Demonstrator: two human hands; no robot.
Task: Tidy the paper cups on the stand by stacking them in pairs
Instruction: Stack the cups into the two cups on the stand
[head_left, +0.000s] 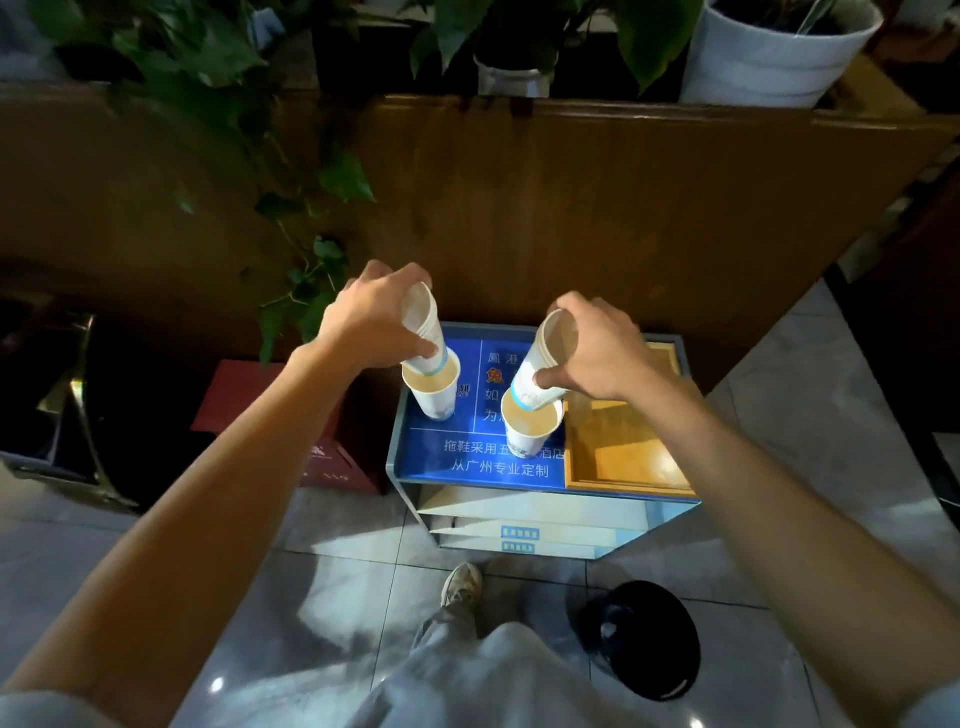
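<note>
Two white paper cups stand upright on the blue top of the stand: a left cup and a right cup. My left hand grips a tilted paper cup whose base dips into the left standing cup. My right hand grips another tilted cup, its base resting in the mouth of the right standing cup. Both held cups lean with their mouths toward me.
A shallow wooden tray fills the stand's right side. A red box sits left of the stand, a black bin on the tiled floor at right. A wooden partition with potted plants rises behind. My shoe is below.
</note>
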